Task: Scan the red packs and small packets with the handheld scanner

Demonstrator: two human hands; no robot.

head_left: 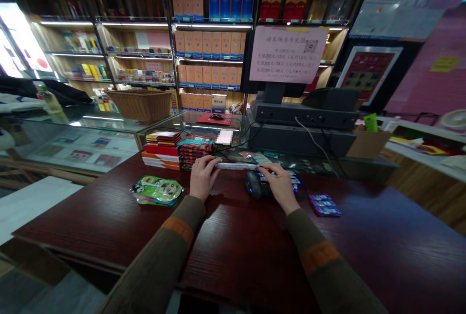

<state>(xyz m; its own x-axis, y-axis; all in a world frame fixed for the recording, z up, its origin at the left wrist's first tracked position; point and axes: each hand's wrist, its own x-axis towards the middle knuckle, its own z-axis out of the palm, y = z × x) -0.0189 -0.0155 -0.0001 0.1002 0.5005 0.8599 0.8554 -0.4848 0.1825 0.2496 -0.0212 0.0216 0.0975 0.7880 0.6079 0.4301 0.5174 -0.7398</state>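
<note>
Between my two hands, just above the dark wooden table, is a thin whitish flat package [238,166], seen nearly edge-on. My left hand [203,178] grips its left end and my right hand [279,185] pinches the right end. Below and behind my right hand lies a black handheld scanner [254,185] with a small blue light. Blue-and-white packets [296,181] show partly behind that hand. To the right is a purple multi-piece pack [325,205]. Green panda-print packages [156,190] lie left of my left hand.
Red, white and orange boxes [161,151] are stacked beside a pile of brown-red packets [196,149]. Behind the table stand a glass counter [91,132], a wicker basket [141,104] and a register [302,134] with cables. A pink notice [287,54] covers the screen.
</note>
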